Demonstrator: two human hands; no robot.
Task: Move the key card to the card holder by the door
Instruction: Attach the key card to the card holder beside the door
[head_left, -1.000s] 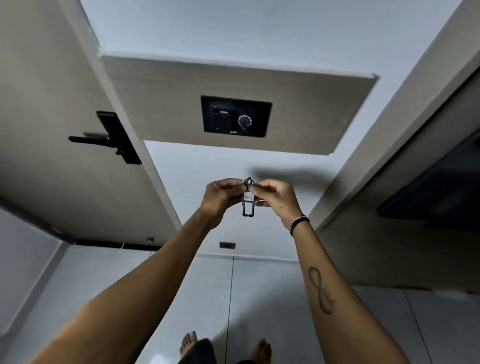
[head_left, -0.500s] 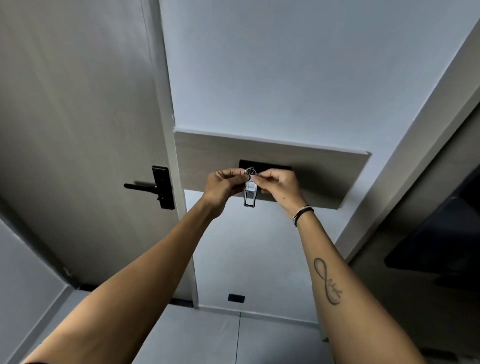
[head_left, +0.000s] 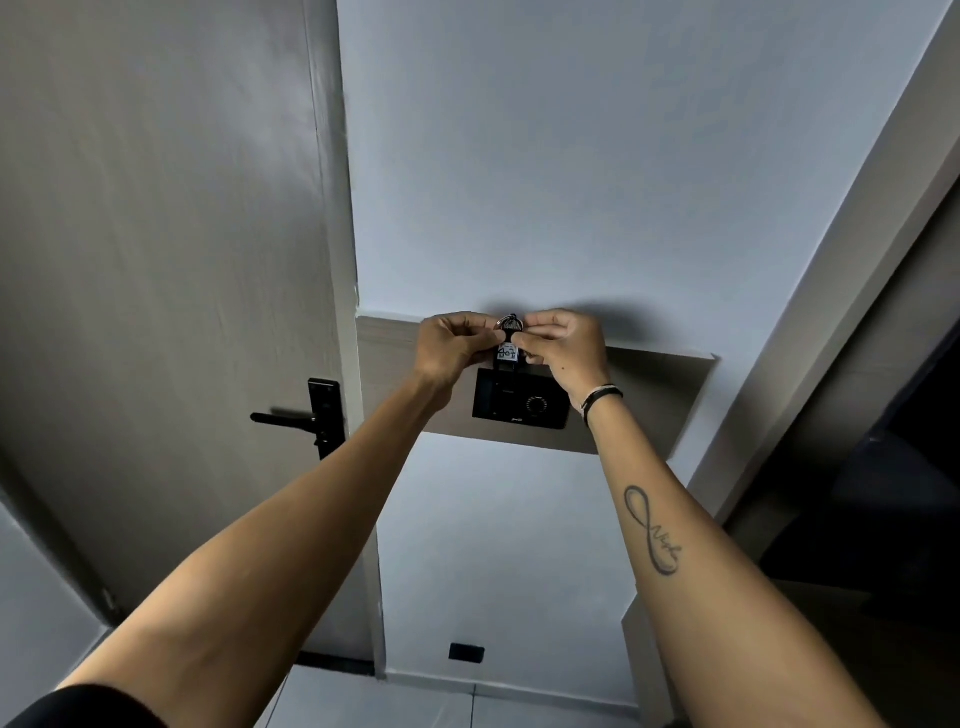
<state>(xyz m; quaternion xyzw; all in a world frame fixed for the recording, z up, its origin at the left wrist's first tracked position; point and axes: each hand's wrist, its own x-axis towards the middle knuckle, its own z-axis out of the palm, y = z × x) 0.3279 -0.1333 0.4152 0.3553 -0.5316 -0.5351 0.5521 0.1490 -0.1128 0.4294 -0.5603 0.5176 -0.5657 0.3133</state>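
Note:
The key card (head_left: 508, 354) is a small dark tag with a white label reading 407 and a metal ring on top. I pinch it upright between my left hand (head_left: 451, 349) and my right hand (head_left: 565, 349). Its lower end sits at the top edge of the black card holder (head_left: 521, 402), a wall panel with a round dial, mounted on a wood-look strip (head_left: 660, 395) right of the door. The lowest part of the card is hard to tell apart from the holder.
The grey door (head_left: 166, 291) with a black lever handle (head_left: 306, 419) is on the left. A white wall rises above the strip. A dark opening (head_left: 904, 499) lies at the right. A black socket (head_left: 466, 652) sits low on the wall.
Both hands have carried the card up from mid-air, below the panel, to the holder's top edge. The view has tilted up and closed in on the wall.

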